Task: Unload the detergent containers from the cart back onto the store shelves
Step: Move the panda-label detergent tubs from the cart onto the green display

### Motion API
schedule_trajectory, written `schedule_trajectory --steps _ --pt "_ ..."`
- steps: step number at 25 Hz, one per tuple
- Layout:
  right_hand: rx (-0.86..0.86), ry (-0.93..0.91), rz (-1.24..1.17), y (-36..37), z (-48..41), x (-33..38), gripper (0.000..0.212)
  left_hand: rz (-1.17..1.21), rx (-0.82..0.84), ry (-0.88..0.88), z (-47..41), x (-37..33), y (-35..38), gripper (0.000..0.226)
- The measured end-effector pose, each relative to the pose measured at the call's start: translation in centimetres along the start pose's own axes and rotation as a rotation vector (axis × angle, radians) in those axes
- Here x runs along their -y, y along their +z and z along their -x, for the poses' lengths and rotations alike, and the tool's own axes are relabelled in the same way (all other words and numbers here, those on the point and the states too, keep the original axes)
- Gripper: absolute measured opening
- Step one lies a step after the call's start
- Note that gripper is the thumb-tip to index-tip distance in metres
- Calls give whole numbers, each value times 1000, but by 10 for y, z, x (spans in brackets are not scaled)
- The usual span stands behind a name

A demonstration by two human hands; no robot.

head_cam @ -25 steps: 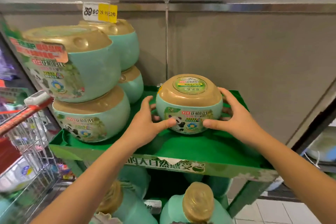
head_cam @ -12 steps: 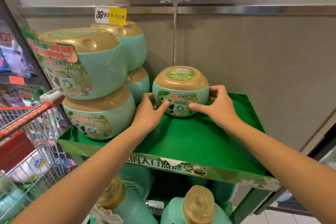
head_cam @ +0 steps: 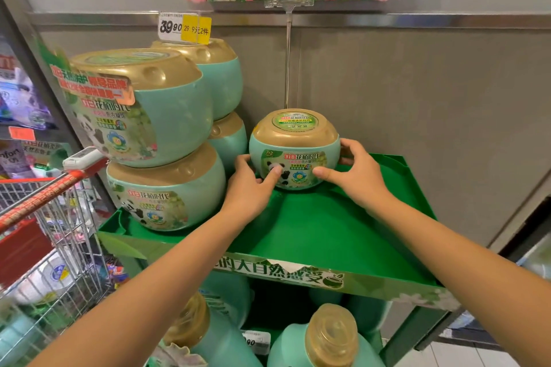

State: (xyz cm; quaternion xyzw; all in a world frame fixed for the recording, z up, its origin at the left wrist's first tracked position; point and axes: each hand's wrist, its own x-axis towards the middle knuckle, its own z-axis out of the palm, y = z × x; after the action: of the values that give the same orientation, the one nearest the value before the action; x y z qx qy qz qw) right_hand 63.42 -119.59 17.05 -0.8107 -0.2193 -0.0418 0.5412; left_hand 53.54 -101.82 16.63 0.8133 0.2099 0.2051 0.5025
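— What moved?

— I pushed the round tub [head_cam: 294, 148] further back on the green shelf [head_cam: 328, 235], nearly to the wall. My left hand [head_cam: 250, 185] and right hand [head_cam: 354, 176] both hold its sides.

— What could go wrong?

— Push crooked and it may bump the stacked tubs [head_cam: 167, 140] — they could tumble toward the cart [head_cam: 44, 217].
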Motion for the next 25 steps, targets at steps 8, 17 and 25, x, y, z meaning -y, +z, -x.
schedule_trajectory --steps 8,17,25 --pt "14 132 39 -9 17 14 74 -100 71 -51 3 -10 -7 56" --pt "-156 -31 -200 -49 124 41 14 179 20 257 104 -13 -37 12" --pt "8 -63 -441 -51 235 27 13 273 -89 -90 239 60 -74 13"
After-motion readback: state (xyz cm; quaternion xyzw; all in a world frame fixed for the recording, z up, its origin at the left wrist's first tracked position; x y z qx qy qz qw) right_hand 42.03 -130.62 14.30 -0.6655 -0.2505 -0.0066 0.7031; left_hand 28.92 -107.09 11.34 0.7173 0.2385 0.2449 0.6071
